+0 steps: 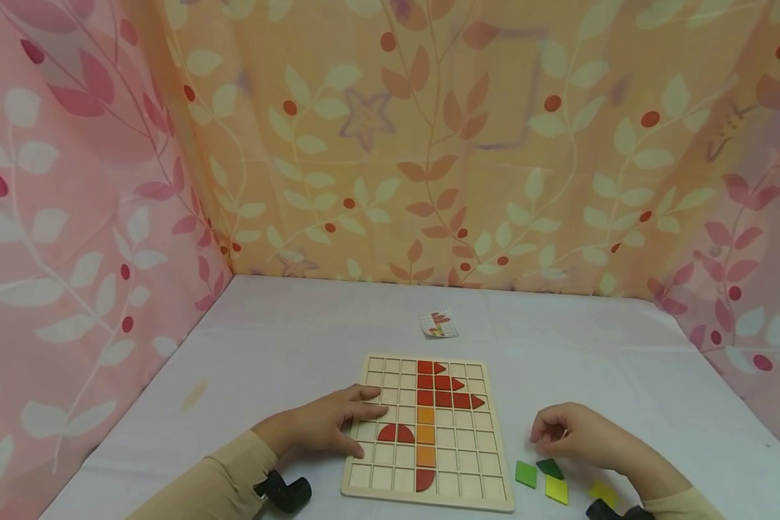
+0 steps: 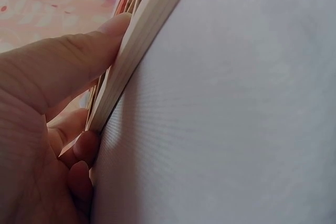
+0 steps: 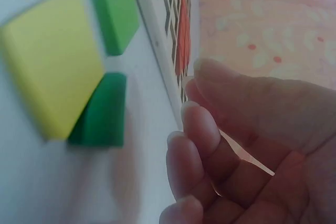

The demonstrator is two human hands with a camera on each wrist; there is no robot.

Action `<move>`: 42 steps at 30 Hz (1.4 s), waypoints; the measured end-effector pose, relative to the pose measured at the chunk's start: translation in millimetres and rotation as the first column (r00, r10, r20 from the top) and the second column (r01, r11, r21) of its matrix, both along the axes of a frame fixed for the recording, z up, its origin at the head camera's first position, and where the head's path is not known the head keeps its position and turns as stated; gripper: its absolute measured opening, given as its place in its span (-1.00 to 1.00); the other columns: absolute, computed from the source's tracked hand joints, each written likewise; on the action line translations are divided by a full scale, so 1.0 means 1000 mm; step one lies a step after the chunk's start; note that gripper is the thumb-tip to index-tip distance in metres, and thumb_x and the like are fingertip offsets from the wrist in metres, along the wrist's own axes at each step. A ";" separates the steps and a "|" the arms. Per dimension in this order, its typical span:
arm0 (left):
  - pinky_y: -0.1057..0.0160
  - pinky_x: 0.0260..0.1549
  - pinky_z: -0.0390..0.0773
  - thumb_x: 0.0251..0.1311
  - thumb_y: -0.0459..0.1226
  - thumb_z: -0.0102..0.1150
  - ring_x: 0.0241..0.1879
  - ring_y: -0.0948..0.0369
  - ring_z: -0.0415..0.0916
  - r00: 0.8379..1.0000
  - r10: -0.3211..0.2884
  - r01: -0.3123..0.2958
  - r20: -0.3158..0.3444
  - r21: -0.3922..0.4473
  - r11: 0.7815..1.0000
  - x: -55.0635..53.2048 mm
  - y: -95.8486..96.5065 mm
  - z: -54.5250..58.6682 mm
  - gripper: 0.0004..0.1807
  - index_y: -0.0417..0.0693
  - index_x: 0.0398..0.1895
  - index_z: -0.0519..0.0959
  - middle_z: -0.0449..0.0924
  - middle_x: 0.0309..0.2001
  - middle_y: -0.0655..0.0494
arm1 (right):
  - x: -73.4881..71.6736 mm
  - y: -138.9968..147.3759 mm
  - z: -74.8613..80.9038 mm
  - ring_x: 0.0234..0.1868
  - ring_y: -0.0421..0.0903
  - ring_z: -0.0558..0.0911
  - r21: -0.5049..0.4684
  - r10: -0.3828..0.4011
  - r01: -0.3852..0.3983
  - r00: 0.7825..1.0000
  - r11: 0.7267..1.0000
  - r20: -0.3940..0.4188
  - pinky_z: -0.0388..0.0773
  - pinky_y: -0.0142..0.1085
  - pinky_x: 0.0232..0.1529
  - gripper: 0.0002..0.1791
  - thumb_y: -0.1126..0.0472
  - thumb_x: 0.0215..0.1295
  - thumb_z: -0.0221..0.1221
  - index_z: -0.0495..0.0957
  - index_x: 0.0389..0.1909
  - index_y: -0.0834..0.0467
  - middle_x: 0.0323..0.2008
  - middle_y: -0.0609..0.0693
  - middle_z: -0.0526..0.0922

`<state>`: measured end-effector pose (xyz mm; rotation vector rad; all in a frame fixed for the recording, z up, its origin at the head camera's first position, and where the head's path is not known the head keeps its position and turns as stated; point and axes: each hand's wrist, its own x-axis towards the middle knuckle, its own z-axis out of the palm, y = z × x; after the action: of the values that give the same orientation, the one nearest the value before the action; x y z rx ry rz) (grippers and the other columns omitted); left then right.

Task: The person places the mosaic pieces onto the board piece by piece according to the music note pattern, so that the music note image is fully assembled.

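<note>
A wooden grid board [image 1: 458,439] lies on the white table. My left hand [image 1: 321,422] rests at its left edge, thumb and two fingers spread on top; the left wrist view shows other fingers bent against the board's side. Red squares with pointed ends [image 1: 443,399] form rows at the top right, over a column of orange squares [image 1: 425,435]. Red rounded pieces [image 1: 396,433] sit left of and below that column. Right of the board, my right hand [image 1: 575,435] hangs loosely curled, nothing visible between its fingers, close by a green square [image 1: 526,474] and a dark green piece [image 1: 550,469].
A yellow square [image 1: 557,490] lies by the green pieces, and more yellow [image 1: 602,492] shows near the right wrist. Beyond the board lies a small pattern card [image 1: 438,324]. Floral cloth [image 1: 364,180] walls off the table's back and both sides.
</note>
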<state>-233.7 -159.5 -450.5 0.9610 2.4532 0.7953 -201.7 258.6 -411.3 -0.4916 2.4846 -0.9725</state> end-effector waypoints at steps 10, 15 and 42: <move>-0.07 0.23 0.05 -0.09 0.14 0.26 0.36 0.07 -0.07 1.000 -0.006 0.006 -0.006 0.002 1.000 -0.001 0.000 -0.001 -0.22 0.40 0.29 0.26 -0.03 0.39 0.25 | 0.021 0.021 -0.017 -0.55 -0.25 0.41 -0.063 0.037 -0.032 0.996 0.997 0.085 0.28 -0.37 -0.54 -0.74 0.11 -0.09 0.37 0.51 -0.47 0.13 -0.60 -0.11 0.44; -0.06 0.23 0.05 -0.10 0.15 0.26 0.36 0.07 -0.08 1.000 -0.006 0.006 -0.008 0.003 1.000 -0.002 -0.001 -0.002 -0.21 0.41 0.29 0.25 -0.03 0.39 0.25 | 0.026 0.020 -0.019 -0.55 -0.28 0.38 -0.018 0.052 -0.051 0.998 0.999 0.025 0.25 -0.37 -0.57 -0.63 0.04 -0.22 0.42 0.44 -0.48 0.08 -0.59 -0.15 0.39; -0.06 0.22 0.07 -0.07 0.14 0.23 0.35 0.06 -0.06 0.999 -0.029 0.029 -0.025 0.012 1.000 -0.002 -0.002 -0.004 -0.23 0.39 0.30 0.25 -0.02 0.39 0.23 | 0.022 0.020 -0.013 -0.50 -0.24 0.38 0.152 0.074 -0.067 0.996 0.986 -0.041 0.31 -0.37 -0.53 -0.62 0.12 -0.21 0.44 0.38 -0.48 0.02 -0.54 -0.07 0.41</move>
<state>-235.9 -161.9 -454.2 1.0145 2.4525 0.7937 -179.3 278.1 -424.5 -0.5542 2.5395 -0.7479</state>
